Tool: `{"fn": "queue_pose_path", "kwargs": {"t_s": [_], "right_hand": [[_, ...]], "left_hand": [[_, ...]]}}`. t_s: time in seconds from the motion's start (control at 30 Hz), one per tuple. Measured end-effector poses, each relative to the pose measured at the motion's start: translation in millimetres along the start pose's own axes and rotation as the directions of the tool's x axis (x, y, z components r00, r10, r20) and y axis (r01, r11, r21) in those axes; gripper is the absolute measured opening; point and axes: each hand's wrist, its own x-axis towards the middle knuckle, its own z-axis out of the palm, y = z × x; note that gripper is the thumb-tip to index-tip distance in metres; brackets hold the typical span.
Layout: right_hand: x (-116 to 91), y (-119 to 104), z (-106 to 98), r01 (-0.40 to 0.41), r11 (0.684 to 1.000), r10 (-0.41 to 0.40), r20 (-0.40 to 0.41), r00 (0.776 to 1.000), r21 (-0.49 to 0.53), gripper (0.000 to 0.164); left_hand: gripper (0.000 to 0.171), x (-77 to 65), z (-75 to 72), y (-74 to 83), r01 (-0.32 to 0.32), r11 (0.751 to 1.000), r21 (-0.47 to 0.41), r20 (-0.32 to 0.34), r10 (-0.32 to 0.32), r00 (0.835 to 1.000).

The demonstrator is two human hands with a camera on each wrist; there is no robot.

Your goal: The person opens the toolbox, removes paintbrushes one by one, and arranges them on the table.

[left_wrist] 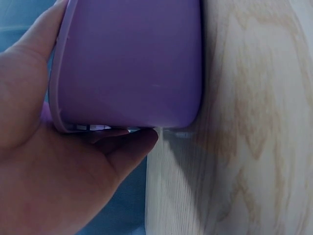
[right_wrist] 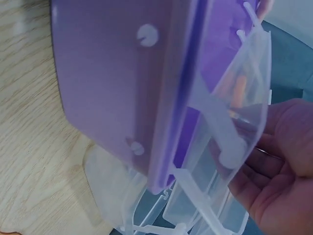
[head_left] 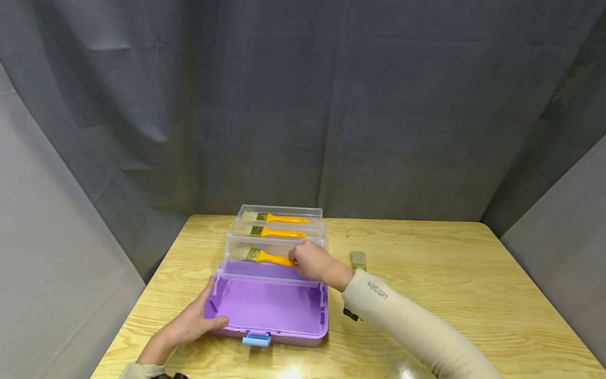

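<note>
A purple toolbox (head_left: pixel 270 337) stands unfolded, its clear tiered trays (head_left: pixel 274 276) rising behind the purple base. My left hand (head_left: pixel 189 317) grips its front left corner, the thumb over the rim and the fingers along the side; the left wrist view shows this hand around the purple wall (left_wrist: pixel 127 63). Over the lowest tray, my right hand (head_left: pixel 314 261) pinches the handle end of a yellow-handled paintbrush (head_left: pixel 272 258). Two similar brushes, one in the middle tray (head_left: pixel 284 233) and one in the top tray (head_left: pixel 286 218), lie behind it. In the right wrist view, tray walls partly hide the right fingers (right_wrist: pixel 257 174).
Right of the toolbox, another paintbrush (head_left: pixel 358 259) lies on the wooden table (head_left: pixel 450 273), its handle hidden behind my right sleeve (head_left: pixel 402 316). A light blue latch (head_left: pixel 257 340) sticks out at the toolbox front. Dark cloth (head_left: pixel 379 116) hangs behind the table.
</note>
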Motion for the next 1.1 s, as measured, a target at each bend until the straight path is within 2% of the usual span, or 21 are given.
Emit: {"fn": "queue_pose_path", "kwargs": {"t_s": [0.1,0.2,0.4,0.53,0.7,0.87,1.1], "right_hand": [[2.0,-2.0,-2.4,-0.035,0.998,0.034,0.009,0.999,0.049,0.005],[4.6,-4.3,-4.8,-0.070,0.993,0.068,0.023,0.997,0.095,0.007],[12.1,-9.3,-4.9,-0.071,0.986,0.065,0.046,0.997,0.150,0.006],[15.8,-12.6,-3.1,-0.100,0.963,0.085,0.071,0.994,0.250,0.009],[18.4,-12.6,-1.3,-0.205,0.893,0.161,0.143,0.977,0.400,0.022],[18.8,-10.2,-1.5,-0.292,0.808,0.216,0.202,0.955,0.512,0.027],[9.8,-8.0,-1.4,-0.314,0.710,0.225,0.219,0.949,0.630,0.029]], "left_hand": [[0.107,0.6,-0.6,0.6,0.008,1.000,-0.004,0.004,-0.008,1.000],[0.107,0.7,-1.2,0.7,0.014,1.000,-0.004,0.003,-0.014,1.000],[0.108,1.2,-1.0,0.9,0.000,1.000,-0.005,-0.002,0.000,1.000],[0.107,1.4,-0.1,1.1,0.005,1.000,-0.012,0.001,-0.005,1.000],[0.107,1.1,0.9,-0.2,-0.001,1.000,-0.006,-0.002,0.001,1.000],[0.107,0.9,1.0,-0.8,-0.009,1.000,-0.010,-0.005,0.009,1.000],[0.107,-0.2,0.2,0.0,0.013,1.000,-0.019,0.001,-0.013,1.000]]}}
